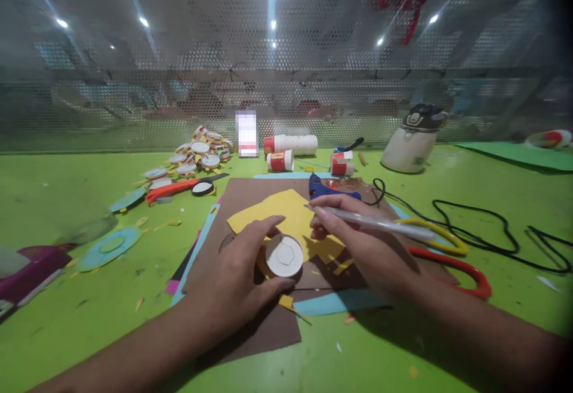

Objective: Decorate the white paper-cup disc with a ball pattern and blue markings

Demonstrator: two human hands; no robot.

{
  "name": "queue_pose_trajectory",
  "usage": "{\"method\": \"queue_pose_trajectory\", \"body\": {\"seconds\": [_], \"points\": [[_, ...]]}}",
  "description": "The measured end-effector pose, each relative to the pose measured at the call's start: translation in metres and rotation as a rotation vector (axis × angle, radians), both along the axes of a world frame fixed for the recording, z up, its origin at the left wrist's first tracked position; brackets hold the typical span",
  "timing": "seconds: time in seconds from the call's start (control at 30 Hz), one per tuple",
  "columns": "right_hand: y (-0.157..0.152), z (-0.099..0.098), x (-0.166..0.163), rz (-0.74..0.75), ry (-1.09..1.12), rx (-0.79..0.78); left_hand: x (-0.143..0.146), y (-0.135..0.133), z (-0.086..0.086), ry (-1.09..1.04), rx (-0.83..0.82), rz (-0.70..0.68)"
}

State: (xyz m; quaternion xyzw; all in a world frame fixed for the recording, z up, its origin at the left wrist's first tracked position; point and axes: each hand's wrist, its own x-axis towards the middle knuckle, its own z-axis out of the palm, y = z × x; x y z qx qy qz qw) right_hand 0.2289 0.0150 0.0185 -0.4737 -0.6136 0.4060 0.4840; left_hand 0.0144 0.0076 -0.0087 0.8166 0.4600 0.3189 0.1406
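Note:
My left hand (237, 273) is curled round a white paper cup (285, 255) standing upside down on a yellow paper sheet (286, 211), thumb and fingers pressing its sides. A hexagon outline is drawn on the cup's base. My right hand (358, 243) pinches a clear pen (380, 223), its tip close to the cup's right edge on the yellow sheet. The yellow sheet lies on brown paper (264, 327) over a light blue sheet (331, 303).
A blue glue gun (326, 188) with a black cord (483, 226) lies behind. Red-and-yellow-handled scissors (452, 255) rest under my right forearm. Paper cups (290, 144), cut cup rims (197, 157), an orange knife (174, 189), a white jug (412, 139) and blue rings (110, 246) surround them.

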Motion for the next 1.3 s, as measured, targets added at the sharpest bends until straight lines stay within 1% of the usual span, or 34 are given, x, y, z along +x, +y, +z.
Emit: {"method": "queue_pose_trajectory", "body": {"seconds": [0.13, 0.27, 0.33, 0.47, 0.57, 0.7, 0.87, 1.07, 1.3], "points": [[-0.004, 0.003, -0.003, 0.075, 0.092, -0.088, 0.002, 0.000, 0.003, 0.070, -0.101, 0.033], [-0.008, -0.005, -0.011, 0.076, 0.148, -0.251, 0.002, 0.001, 0.006, 0.065, -0.165, 0.029], [-0.009, -0.007, -0.014, 0.084, 0.149, -0.291, 0.002, 0.002, 0.007, 0.053, -0.169, 0.020], [-0.009, -0.003, -0.016, 0.085, 0.186, -0.309, 0.001, 0.002, 0.007, 0.018, -0.151, -0.041], [-0.011, 0.002, -0.016, 0.129, 0.146, -0.313, 0.000, 0.003, 0.006, -0.005, -0.138, -0.069], [-0.013, 0.004, -0.018, 0.176, 0.100, -0.302, 0.001, 0.003, 0.008, -0.010, -0.170, -0.067], [-0.014, 0.004, -0.020, 0.163, 0.071, -0.290, 0.002, 0.003, 0.009, -0.019, -0.156, -0.080], [-0.014, 0.008, -0.021, 0.154, 0.019, -0.312, 0.003, 0.001, 0.012, 0.005, -0.211, -0.053], [-0.014, 0.010, -0.022, 0.150, -0.028, -0.323, 0.004, 0.000, 0.014, 0.003, -0.231, -0.034]]}}
